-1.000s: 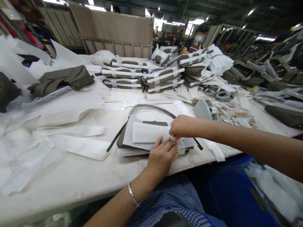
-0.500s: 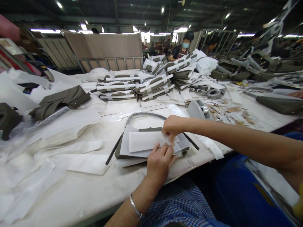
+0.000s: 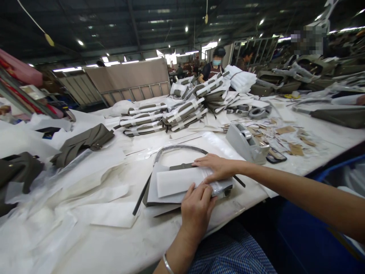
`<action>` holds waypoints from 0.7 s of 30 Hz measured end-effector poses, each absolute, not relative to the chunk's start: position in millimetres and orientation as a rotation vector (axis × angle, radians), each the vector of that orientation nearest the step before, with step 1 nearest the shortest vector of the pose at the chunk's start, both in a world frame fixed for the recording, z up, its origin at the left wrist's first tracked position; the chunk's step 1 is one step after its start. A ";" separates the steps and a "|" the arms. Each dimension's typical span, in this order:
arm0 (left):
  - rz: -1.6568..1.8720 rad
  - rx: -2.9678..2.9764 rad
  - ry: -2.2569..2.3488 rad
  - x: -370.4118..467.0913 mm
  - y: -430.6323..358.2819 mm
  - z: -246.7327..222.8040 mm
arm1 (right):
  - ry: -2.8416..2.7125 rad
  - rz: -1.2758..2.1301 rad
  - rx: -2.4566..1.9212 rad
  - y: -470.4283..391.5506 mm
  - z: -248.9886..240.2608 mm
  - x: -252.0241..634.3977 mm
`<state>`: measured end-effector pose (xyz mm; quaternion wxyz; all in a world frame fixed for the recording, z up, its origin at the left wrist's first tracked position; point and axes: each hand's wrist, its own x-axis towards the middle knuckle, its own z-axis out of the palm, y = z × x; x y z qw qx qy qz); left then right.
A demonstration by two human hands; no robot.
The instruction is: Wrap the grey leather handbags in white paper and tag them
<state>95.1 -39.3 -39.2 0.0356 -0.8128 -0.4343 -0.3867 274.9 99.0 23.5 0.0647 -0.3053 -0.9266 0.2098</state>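
A flat olive-grey bag (image 3: 149,198) lies on the white table with pale sheets over it and a white foam strip (image 3: 173,183) on top. Its wrapped handle (image 3: 182,147) arches away behind it. Clear film covers the strip's right end. My right hand (image 3: 218,166) rests flat over that end, fingers stretched toward the bag's top edge. Nearer to me, my left hand (image 3: 198,203) lies on the front right part of the bag, its fingers bent and touching the film. Whether it pinches anything is hidden. Dark straps stick out at both sides.
A grey tape dispenser (image 3: 246,146) and a phone (image 3: 275,156) stand right of the bag. Wrapped bags (image 3: 145,118) are stacked behind. Loose white sheets (image 3: 105,213) and olive bags (image 3: 82,144) lie left. A masked person (image 3: 213,68) is beyond the pile.
My right hand has opened from a bent-finger grip and now lies flat over the film. My left hand stays at the bag's front. The view has shifted, showing the phone.
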 end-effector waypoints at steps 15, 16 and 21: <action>-1.040 -2.534 -1.277 90.7 -43.8 -34.0 | -2.306 0.659 -1.179 108.3 1.1 264.6; -1.029 -2.542 -1.274 90.1 -43.6 -34.3 | -2.294 0.638 -1.174 100.0 4.4 265.5; -1.025 -2.587 -1.274 88.4 -43.1 -33.8 | -2.426 0.312 -0.985 26.2 2.7 281.6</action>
